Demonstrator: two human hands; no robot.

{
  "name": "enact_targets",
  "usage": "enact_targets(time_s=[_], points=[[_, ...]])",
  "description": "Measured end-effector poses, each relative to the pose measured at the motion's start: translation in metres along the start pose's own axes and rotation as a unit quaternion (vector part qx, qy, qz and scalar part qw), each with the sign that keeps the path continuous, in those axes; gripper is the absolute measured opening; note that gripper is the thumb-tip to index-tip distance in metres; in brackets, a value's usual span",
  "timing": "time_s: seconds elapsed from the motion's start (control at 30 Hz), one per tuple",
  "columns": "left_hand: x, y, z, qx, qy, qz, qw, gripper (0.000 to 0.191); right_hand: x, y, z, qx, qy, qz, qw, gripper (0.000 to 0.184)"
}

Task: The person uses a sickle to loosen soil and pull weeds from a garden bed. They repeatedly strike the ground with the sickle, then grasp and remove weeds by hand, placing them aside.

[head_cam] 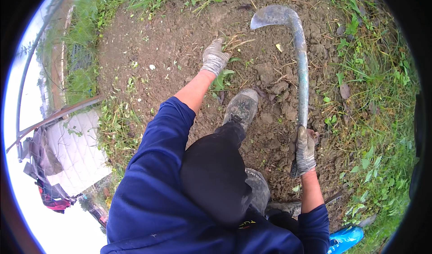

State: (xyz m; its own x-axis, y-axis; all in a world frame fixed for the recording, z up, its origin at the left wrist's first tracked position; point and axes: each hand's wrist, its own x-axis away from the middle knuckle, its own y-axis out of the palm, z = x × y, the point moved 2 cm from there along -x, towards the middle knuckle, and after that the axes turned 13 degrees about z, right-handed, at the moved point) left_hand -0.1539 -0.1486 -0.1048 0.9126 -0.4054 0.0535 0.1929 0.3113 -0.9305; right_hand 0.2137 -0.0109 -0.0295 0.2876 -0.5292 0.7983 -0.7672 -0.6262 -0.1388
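My left hand [216, 55], in a dirty grey-white work glove, is closed around a small bunch of dry weeds [238, 42] above the bare soil [175, 48]. My right hand [305, 149], gloved the same way, grips the lower end of a long-handled sickle [302, 78]. Its handle is a worn bluish-grey pole running away from me. At the far end the broad curved blade [271, 16] hooks to the left over the soil. Green leaves [222, 80] stand just below my left hand.
My camouflage-patterned shoe [241, 107] is planted on the cloddy soil between my hands. Grass and weeds [374, 78] border the right side. A blue plastic bag [347, 239] lies at lower right. On the left are a metal pole [60, 113] and a white panel [79, 149] behind wire netting.
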Motion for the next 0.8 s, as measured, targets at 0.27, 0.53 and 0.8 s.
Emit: enact_targets(time_s=[0.27, 0.53, 0.8], points=[[0.016, 0.013, 0.044, -0.217, 0.180, -0.235, 0.930, 0.060, -0.006, -0.011, 0.002, -0.055, 0.033, -0.019, 0.998, 0.046], [-0.008, 0.003, -0.005, 0.087, -0.062, -0.043, 0.993, 0.051, 0.016, -0.022, 0.005, -0.046, 0.005, 0.017, 0.999, 0.046], [0.028, 0.029, 0.132, -0.071, 0.190, -0.187, 0.961, 0.081, 0.060, -0.050, 0.033, -0.048, 0.014, 0.069, 0.996, 0.048]])
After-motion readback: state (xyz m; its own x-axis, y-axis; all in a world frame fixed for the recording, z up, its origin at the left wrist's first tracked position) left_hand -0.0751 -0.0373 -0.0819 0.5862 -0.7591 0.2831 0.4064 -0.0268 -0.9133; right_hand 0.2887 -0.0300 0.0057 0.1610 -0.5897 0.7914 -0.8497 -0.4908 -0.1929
